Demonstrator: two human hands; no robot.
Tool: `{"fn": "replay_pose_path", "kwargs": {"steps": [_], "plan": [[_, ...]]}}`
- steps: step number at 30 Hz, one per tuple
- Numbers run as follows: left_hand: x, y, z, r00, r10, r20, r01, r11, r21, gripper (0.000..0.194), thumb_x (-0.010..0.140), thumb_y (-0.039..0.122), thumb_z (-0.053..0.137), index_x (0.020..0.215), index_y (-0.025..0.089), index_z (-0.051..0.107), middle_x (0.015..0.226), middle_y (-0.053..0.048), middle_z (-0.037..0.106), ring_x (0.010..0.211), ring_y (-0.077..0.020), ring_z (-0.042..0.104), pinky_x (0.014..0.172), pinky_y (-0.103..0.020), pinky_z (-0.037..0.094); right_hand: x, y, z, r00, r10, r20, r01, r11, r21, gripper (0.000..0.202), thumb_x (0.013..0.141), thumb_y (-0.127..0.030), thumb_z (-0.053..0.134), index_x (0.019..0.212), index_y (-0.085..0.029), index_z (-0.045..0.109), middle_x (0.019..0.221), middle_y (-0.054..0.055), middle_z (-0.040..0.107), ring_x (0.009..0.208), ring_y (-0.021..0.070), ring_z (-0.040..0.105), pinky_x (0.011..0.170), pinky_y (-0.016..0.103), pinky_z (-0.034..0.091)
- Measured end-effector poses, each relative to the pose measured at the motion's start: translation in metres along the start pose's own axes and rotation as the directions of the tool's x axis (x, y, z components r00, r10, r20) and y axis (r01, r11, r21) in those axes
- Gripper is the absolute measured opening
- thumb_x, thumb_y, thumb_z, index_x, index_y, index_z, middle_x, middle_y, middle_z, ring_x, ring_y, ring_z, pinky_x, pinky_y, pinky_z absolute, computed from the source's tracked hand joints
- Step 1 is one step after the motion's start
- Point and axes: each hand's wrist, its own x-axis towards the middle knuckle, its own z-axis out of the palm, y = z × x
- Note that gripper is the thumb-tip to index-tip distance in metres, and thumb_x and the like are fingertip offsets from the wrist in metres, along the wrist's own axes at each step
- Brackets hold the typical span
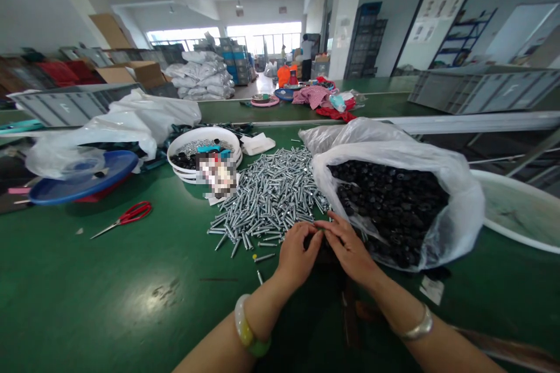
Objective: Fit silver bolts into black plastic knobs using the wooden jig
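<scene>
My left hand (298, 249) and my right hand (351, 247) meet over the table at the near edge of a heap of metal screws (280, 192). On both hands the fingers are bent and pinched together, fingertips almost touching. Whatever they hold, if anything, is too small or hidden to make out. Just beyond my right hand, an open white plastic bag (466, 204) is filled with small black parts (394, 204). A few single screws (264, 257) lie loose left of my left hand.
Red-handled scissors (131, 213) lie on the green table (144, 315). White tubs (172, 157) with small parts stand behind, beside a blue basin (83, 183). At the right is a white tray (520, 210). Grey crates (485, 90) stand farther back, and a person (307, 53) is in the distance.
</scene>
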Motion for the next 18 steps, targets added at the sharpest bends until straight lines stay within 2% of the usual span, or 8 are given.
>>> {"fn": "replay_pose_path", "kwargs": {"steps": [4,7,9,11,13,14,15,18], "plan": [[-0.002,0.001,0.005,1.000,-0.004,-0.013,0.004,0.999,-0.033,0.015,0.086,0.026,0.045,0.085,0.018,0.058,0.092,-0.005,0.060,0.091,-0.0183,0.053,0.086,-0.037,0.040,-0.001,-0.001,-0.002,0.998,-0.054,0.034,0.061,0.969,-0.238,0.037,0.087,-0.030,0.037,0.121,-0.031,0.054,0.135,0.007,0.043,0.123,0.0259,0.039,0.099,0.050,0.030],[-0.006,0.004,0.006,0.998,-0.017,-0.062,0.012,0.996,-0.089,0.020,0.087,0.027,0.043,0.097,0.017,0.056,0.098,-0.007,0.059,0.096,-0.0183,0.052,0.090,-0.037,0.038,0.001,-0.005,-0.004,0.996,-0.061,0.067,0.077,0.959,-0.272,0.040,0.087,-0.031,0.039,0.126,-0.030,0.048,0.137,0.008,0.041,0.124,0.0262,0.037,0.100,0.052,0.027],[-0.011,0.004,0.004,0.991,-0.043,-0.123,0.026,0.990,-0.140,0.026,0.089,0.029,0.039,0.107,0.017,0.053,0.105,-0.008,0.057,0.101,-0.0180,0.050,0.093,-0.036,0.037,0.003,-0.009,-0.009,0.998,-0.046,0.052,0.054,0.986,-0.159,0.041,0.086,-0.038,0.041,0.126,-0.026,0.049,0.135,0.008,0.043,0.125,0.0248,0.037,0.102,0.049,0.027],[-0.019,0.001,-0.001,0.986,-0.056,-0.156,0.027,0.983,-0.180,0.030,0.090,0.031,0.035,0.112,0.017,0.049,0.111,-0.008,0.054,0.106,-0.0176,0.048,0.095,-0.035,0.036,0.004,-0.013,-0.020,1.000,0.004,-0.023,-0.003,0.999,0.044,0.044,0.087,-0.044,0.037,0.125,-0.024,0.049,0.132,0.008,0.047,0.122,0.0225,0.041,0.101,0.044,0.032],[-0.027,-0.006,-0.007,0.988,-0.047,-0.149,0.015,0.978,-0.208,0.031,0.090,0.032,0.036,0.115,0.018,0.048,0.113,-0.008,0.052,0.107,-0.0175,0.048,0.094,-0.034,0.036,-0.004,-0.014,-0.040,0.993,0.066,-0.100,-0.046,0.981,0.191,0.046,0.090,-0.046,0.029,0.124,-0.023,0.049,0.127,0.007,0.053,0.114,0.0205,0.049,0.096,0.040,0.039],[-0.030,-0.009,-0.010,0.989,-0.044,-0.140,0.013,0.976,-0.219,0.032,0.089,0.034,0.039,0.116,0.019,0.047,0.113,-0.008,0.052,0.107,-0.0178,0.048,0.093,-0.034,0.037,-0.014,-0.013,-0.052,0.990,0.080,-0.115,-0.056,0.978,0.201,0.045,0.090,-0.045,0.027,0.123,-0.024,0.050,0.124,0.007,0.055,0.109,0.0203,0.053,0.093,0.039,0.042],[-0.032,-0.013,-0.013,0.991,-0.045,-0.129,0.014,0.974,-0.227,0.033,0.087,0.035,0.042,0.116,0.020,0.047,0.114,-0.008,0.052,0.106,-0.0183,0.049,0.091,-0.034,0.038,-0.027,-0.008,-0.064,0.993,0.072,-0.092,-0.060,0.990,0.124,0.043,0.090,-0.044,0.030,0.119,-0.024,0.054,0.118,0.007,0.060,0.106,0.0211,0.056,0.092,0.039,0.043],[-0.034,-0.020,-0.020,0.999,-0.021,-0.049,0.011,0.978,-0.207,0.046,0.077,0.037,0.058,0.118,0.021,0.046,0.118,-0.009,0.051,0.109,-0.0218,0.048,0.090,-0.037,0.039,-0.085,0.020,-0.096,0.984,-0.002,0.178,0.055,0.954,-0.295,0.036,0.075,-0.038,0.055,0.108,-0.029,0.063,0.112,0.007,0.064,0.104,0.0288,0.057,0.091,0.046,0.043]]}}
